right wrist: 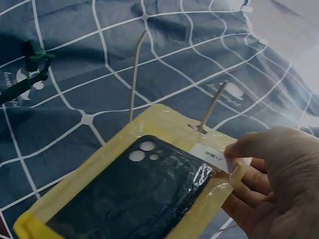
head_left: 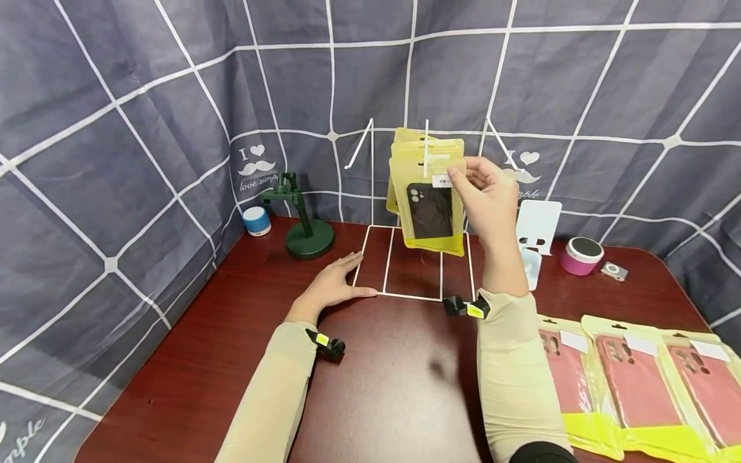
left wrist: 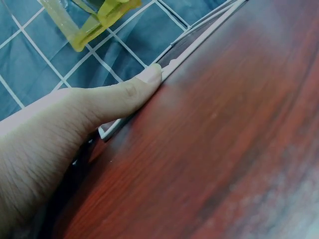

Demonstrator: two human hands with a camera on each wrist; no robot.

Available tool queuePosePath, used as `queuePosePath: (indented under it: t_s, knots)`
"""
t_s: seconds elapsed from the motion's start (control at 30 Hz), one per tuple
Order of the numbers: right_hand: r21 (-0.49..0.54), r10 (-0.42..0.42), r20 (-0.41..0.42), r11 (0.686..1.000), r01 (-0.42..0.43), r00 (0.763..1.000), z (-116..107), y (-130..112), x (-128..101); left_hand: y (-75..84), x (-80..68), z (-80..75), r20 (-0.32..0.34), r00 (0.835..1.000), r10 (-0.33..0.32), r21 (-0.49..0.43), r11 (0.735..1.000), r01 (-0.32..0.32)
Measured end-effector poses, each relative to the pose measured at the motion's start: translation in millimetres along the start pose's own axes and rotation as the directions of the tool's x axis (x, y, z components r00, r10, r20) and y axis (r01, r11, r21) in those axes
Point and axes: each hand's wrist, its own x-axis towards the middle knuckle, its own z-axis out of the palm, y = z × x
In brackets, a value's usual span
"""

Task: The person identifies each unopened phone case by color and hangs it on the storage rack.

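Note:
My right hand (head_left: 491, 199) pinches the right edge of a yellow-edged clear bag holding a black phone case (head_left: 431, 212), near its white label (right wrist: 209, 155). A prong (right wrist: 212, 108) of a white wire rack meets the slot at the top of this bag in the right wrist view. Behind it, at least one more yellow bag (head_left: 399, 136) hangs from the middle prong. Down at the rack's flat wire base (head_left: 411, 296), my left hand (head_left: 332, 283) rests with fingers extended over the left front corner. Its thumb (left wrist: 132, 92) lies along the front wire.
Packaged pink phone cases (head_left: 637, 379) lie in a row at the right. A white phone stand (head_left: 538, 222), a pink round speaker (head_left: 581, 255) and a small silver device (head_left: 614, 271) stand behind them. At the back left are a dark green stand (head_left: 309, 239) and a blue cylinder (head_left: 256, 221).

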Motion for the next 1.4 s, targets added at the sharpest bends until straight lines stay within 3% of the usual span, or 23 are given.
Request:
queuePosePath:
  t_s: [0.3,0.73,1.1,1.4]
  knots:
    - [-0.163,-0.005,-0.102,0.987,-0.012,0.995,7,24,4,2.8,2.8,1.4,-0.001,1.000,0.012,0.010,1.000,-0.012]
    - [-0.172,0.050,-0.143,0.982,-0.074,0.988,4,22,5,4.3,4.9,2.5,0.001,1.000,0.017,0.019,1.000,-0.017]
    - [-0.131,0.079,-0.117,0.987,-0.094,0.990,1,13,6,2.3,2.2,-2.5,-0.005,1.000,0.017,0.019,1.000,-0.017]
    - [-0.169,0.033,-0.119,0.984,-0.053,0.992,-1,6,0,-0.2,0.2,0.3,-0.001,1.000,0.012,0.020,1.000,-0.012]
